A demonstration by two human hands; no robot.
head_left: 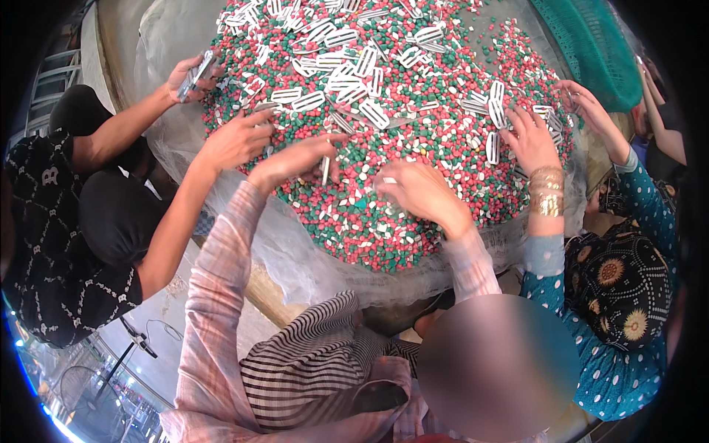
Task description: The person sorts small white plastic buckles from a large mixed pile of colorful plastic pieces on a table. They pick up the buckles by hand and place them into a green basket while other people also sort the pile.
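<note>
A broad pile of small red, green and white pieces (pixel 362 236) lies in front of me, with several white slotted oblong plastic pieces (pixel 342 76) on it. My left hand (pixel 292 164) is over the left side of the pile. Its index finger reaches forward, and a narrow white piece (pixel 325 170) shows upright at its other fingers, which are partly blurred. To the right, my right hand (pixel 421 192) is low over the pile, fingers closed, with a small white piece (pixel 389 179) at the fingertips.
A co-worker's hand (pixel 240 139) reaches in at left; the other hand (pixel 193 77) holds grey-white strips. At right, another person's hands (pixel 530 139) work among white slotted pieces. Translucent sheeting (pixel 303 266) edges the pile. A green mesh (pixel 591 52) hangs at the far right.
</note>
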